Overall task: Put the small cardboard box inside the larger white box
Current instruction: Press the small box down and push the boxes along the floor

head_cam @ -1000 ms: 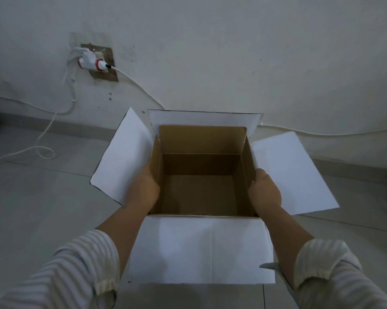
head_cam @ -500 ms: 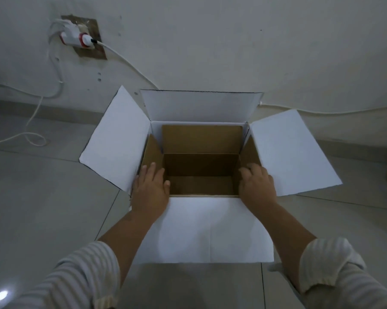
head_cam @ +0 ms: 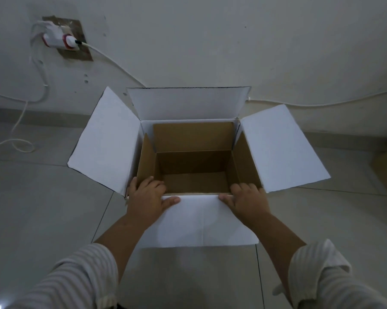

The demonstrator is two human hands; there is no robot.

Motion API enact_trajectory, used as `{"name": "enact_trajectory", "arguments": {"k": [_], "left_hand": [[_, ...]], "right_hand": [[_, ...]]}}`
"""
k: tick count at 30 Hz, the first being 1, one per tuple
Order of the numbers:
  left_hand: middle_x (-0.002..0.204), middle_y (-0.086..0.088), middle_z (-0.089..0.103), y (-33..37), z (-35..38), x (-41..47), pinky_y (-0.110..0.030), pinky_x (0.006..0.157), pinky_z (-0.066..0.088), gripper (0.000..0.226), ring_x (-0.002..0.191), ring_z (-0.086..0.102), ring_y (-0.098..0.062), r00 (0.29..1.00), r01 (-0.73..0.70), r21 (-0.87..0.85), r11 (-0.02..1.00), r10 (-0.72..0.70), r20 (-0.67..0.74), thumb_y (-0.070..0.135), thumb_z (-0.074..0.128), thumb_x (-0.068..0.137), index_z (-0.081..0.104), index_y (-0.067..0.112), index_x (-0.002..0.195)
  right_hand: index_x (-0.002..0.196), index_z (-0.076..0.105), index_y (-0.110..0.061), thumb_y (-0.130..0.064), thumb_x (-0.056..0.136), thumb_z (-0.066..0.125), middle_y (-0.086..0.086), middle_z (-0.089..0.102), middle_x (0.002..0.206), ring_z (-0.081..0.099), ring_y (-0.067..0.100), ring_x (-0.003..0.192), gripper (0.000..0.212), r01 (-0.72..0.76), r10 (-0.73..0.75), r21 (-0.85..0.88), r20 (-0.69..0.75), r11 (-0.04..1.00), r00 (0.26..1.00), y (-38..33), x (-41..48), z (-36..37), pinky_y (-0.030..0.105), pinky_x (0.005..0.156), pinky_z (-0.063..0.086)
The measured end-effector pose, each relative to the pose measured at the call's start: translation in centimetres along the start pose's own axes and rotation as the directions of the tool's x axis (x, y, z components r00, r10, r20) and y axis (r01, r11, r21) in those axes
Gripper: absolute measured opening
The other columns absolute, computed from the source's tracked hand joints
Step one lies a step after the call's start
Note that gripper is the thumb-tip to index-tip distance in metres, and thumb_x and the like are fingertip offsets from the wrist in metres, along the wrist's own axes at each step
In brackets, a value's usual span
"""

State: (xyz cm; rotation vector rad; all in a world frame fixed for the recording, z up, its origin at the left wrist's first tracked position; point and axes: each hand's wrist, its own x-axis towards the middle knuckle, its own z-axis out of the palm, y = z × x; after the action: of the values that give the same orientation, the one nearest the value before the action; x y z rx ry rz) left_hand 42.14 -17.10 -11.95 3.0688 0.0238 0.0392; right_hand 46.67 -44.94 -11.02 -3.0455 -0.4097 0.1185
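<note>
Head view: left hand (head_cam: 146, 200) and right hand (head_cam: 249, 202) press straight fingers (head_cam: 153, 186) on white box (head_cam: 199, 221).

— The larger white box (head_cam: 107, 139) has plain white flaps, and the small cardboard box (head_cam: 192, 137) is brown.
— The sleeves (head_cam: 76, 277) are striped grey and white. The floor (head_cam: 43, 208) is pale grey tile and the wall (head_cam: 210, 41) is off-white.
— The plug (head_cam: 58, 40) is white with a red ring, and its cable (head_cam: 112, 61) is white.

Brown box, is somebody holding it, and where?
Left hand and right hand lay fingers on the brown box at its near corners, thumbs on the white flap; grip cannot be told.
</note>
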Motion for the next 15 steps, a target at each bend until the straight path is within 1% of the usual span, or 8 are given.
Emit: {"name": "enact_trajectory", "arguments": {"k": [3, 6, 9, 12, 15], "left_hand": [[0.115, 0.004, 0.066, 0.1, -0.4, 0.6, -0.051, 0.112, 0.002, 0.089, 0.127, 0.045, -0.019, 0.999, -0.003, -0.031, 1.000, 0.004, 0.048, 0.084, 0.004, 0.068, 0.065, 0.026, 0.099], [0.110, 0.002, 0.068, 0.6, -0.8, 1.7, -0.052, 0.112, -0.005, 0.086, 0.126, 0.045, -0.020, 0.995, -0.017, -0.085, 0.996, 0.025, 0.095, 0.085, 0.007, 0.065, 0.065, 0.026, 0.089], [0.108, 0.000, 0.068, 1.7, -0.8, 2.7, -0.052, 0.112, -0.007, 0.079, 0.127, 0.044, -0.021, 0.990, -0.033, -0.107, 0.994, 0.047, 0.132, 0.084, 0.013, 0.066, 0.063, 0.026, 0.084], [0.111, 0.000, 0.067, 2.6, -0.6, 3.3, -0.052, 0.111, -0.008, 0.071, 0.130, 0.041, -0.021, 0.987, -0.049, -0.089, 0.995, 0.062, 0.146, 0.081, 0.020, 0.072, 0.063, 0.026, 0.085], [0.116, 0.000, 0.065, 2.8, -0.4, 3.4, -0.055, 0.111, -0.006, 0.070, 0.131, 0.040, -0.021, 0.988, -0.067, -0.064, 0.996, 0.075, 0.131, 0.079, 0.022, 0.074, 0.063, 0.025, 0.093]], "right_hand": [[0.096, 0.055, -0.020, -0.069, 0.083, 0.023, 0.004, 0.064, 0.099, 0.056, 0.023, 0.095, 0.060, -0.044, 0.042, 0.037, 0.047, 0.998, 0.998, 0.3, -0.3, -0.3, 0.043, 0.090, 0.041], [0.094, 0.056, -0.019, -0.069, 0.083, 0.026, 0.004, 0.064, 0.098, 0.056, 0.024, 0.096, 0.059, -0.099, 0.093, 0.065, 0.080, 0.993, 0.992, 0.8, -0.7, -0.5, 0.045, 0.093, 0.040], [0.093, 0.055, -0.019, -0.068, 0.084, 0.026, 0.005, 0.064, 0.098, 0.056, 0.025, 0.097, 0.058, -0.144, 0.138, 0.065, 0.088, 0.987, 0.986, 1.7, -1.1, -0.6, 0.046, 0.094, 0.040], [0.097, 0.055, -0.018, -0.066, 0.085, 0.024, 0.007, 0.063, 0.101, 0.055, 0.026, 0.099, 0.059, -0.166, 0.165, 0.023, 0.059, 0.986, 0.985, 2.3, -1.5, -0.5, 0.046, 0.094, 0.041], [0.105, 0.053, -0.020, -0.063, 0.087, 0.021, 0.008, 0.062, 0.107, 0.053, 0.029, 0.105, 0.056, -0.199, 0.199, -0.024, -0.017, 0.980, 0.980, 1.7, -1.8, 0.2, 0.048, 0.097, 0.038]]}}
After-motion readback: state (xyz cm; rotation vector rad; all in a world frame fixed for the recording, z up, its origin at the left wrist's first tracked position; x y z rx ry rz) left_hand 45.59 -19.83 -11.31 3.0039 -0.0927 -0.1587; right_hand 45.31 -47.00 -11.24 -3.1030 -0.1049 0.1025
